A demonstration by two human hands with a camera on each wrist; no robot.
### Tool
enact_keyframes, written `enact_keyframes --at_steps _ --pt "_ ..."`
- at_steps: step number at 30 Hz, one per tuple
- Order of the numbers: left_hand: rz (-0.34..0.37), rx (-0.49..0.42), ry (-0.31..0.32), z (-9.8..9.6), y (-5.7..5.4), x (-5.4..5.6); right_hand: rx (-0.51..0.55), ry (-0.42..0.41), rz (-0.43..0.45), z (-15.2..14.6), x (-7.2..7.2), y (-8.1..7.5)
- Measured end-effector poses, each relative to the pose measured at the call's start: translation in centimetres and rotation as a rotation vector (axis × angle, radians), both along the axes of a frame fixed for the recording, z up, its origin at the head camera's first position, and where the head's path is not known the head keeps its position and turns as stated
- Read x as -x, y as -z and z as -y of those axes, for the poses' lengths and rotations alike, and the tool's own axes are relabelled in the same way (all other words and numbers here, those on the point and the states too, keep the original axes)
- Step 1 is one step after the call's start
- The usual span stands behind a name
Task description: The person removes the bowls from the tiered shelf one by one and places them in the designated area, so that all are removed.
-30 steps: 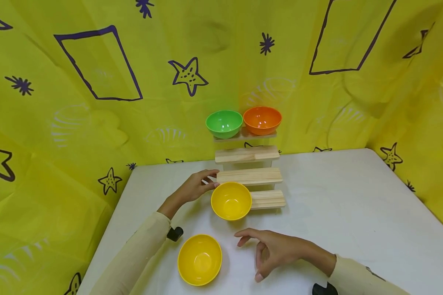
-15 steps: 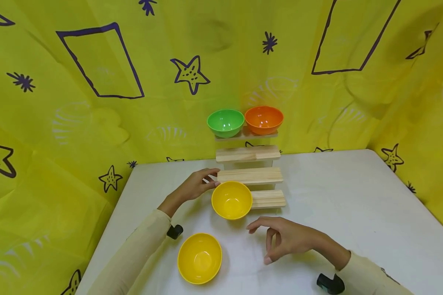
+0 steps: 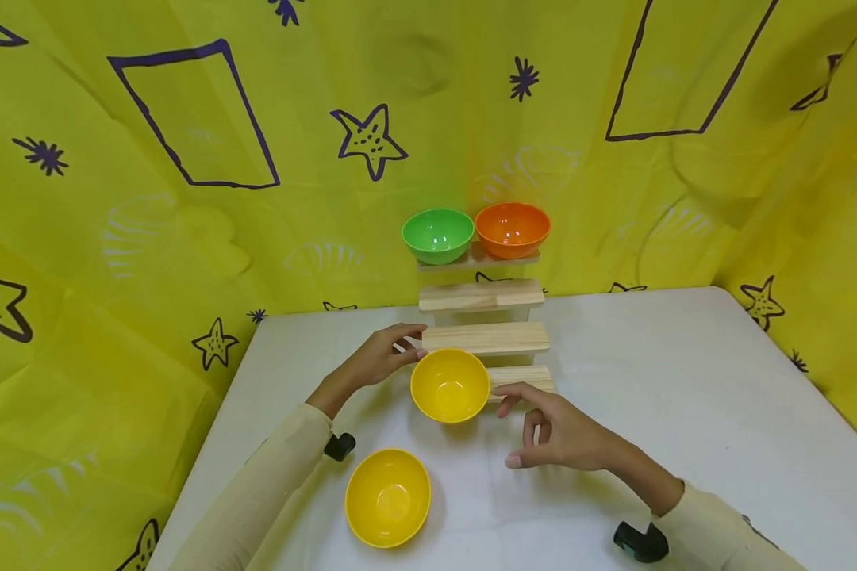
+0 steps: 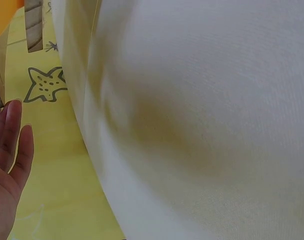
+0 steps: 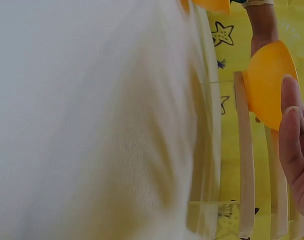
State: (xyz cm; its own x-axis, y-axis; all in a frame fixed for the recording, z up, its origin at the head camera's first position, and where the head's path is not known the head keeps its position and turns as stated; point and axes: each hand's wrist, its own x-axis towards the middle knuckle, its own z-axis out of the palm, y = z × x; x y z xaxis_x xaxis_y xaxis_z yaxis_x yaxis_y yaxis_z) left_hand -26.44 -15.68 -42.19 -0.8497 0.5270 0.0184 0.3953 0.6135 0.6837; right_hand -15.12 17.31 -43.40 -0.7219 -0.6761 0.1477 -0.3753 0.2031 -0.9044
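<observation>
A yellow bowl (image 3: pixel 450 387) sits upright on the left part of the lowest step of a wooden stepped stand (image 3: pixel 484 337). My left hand (image 3: pixel 374 355) reaches to the stand's left end, its extended fingertips at the edge of a step and its thumb close to the bowl's rim. In the left wrist view the left fingers (image 4: pixel 11 130) look straight. To the right of that bowl, my right hand (image 3: pixel 567 432) hovers with fingers loosely bent and thumb apart, holding nothing; the index fingertip is near the bowl's side. Nearer me, a second yellow bowl (image 3: pixel 388 500) stands on the table.
A green bowl (image 3: pixel 438 236) and an orange bowl (image 3: pixel 513 230) stand side by side on the top step. Behind the white table (image 3: pixel 657 381) hangs a yellow curtain (image 3: pixel 314 214) with dark star drawings, which also lines both sides.
My right hand has moved away from me and slightly right, coming up beside the yellow bowl on the lowest step. The left hand and the bowls have kept their places.
</observation>
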Motion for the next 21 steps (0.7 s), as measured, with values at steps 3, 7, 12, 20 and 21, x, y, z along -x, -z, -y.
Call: enact_keyframes --at_steps 3,7,12,20,21 --pt "-0.001 -0.003 -0.001 0.0 0.0 0.0 -0.006 0.078 -0.024 0.2 0.2 0.0" --pt "-0.002 -0.005 -0.003 0.0 0.1 0.0 -0.023 0.196 -0.031 0.6 0.5 0.1" --pt "-0.001 -0.01 0.0 0.0 0.0 0.1 -0.015 0.262 -0.005 1.4 1.1 0.3" --pt "-0.003 -0.01 -0.005 -0.1 0.2 0.1 0.003 0.279 0.056 3.1 1.7 0.8" --pt "-0.006 -0.009 -0.003 -0.1 0.2 0.1 -0.005 0.288 0.064 3.3 1.7 0.8"
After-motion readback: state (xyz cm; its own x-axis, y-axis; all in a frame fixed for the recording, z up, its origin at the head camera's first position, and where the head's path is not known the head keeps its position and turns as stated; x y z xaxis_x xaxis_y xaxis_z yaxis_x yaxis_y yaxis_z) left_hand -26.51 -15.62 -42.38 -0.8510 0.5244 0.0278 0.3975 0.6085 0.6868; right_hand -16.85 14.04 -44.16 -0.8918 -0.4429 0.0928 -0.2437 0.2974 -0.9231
